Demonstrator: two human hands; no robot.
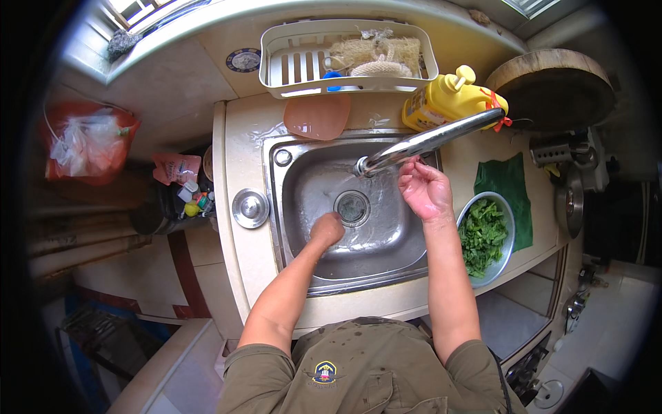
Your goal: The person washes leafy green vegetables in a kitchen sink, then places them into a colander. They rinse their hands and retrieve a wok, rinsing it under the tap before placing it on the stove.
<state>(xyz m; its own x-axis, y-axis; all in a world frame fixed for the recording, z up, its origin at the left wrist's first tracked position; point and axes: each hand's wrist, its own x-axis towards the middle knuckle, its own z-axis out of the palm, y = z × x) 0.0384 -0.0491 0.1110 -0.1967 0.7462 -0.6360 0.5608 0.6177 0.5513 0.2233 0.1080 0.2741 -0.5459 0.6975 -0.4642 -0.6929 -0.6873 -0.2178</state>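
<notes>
The stainless steel sink (382, 227) lies before me, its bottom wet, with a round drain strainer (351, 208) in it. My left hand (328, 229) is over the basin just left of the strainer, fingers curled; whether it holds anything is hidden. My right hand (424, 189) is raised at the basin's right side, palm up with fingers bent, close below the chrome faucet (434, 141). Its fingertips are partly behind the faucet, and their contact with it cannot be told. Right of my right forearm, a bowl (512, 235) holds chopped leafy greens (482, 235).
A metal sink lid (251, 208) sits left of the sink. Behind stand a pink plastic dish (316, 116), a rack (266, 62) with loofahs and a yellow jug (439, 101). A green cloth (504, 181) and round wooden chopping board (553, 88) are at right.
</notes>
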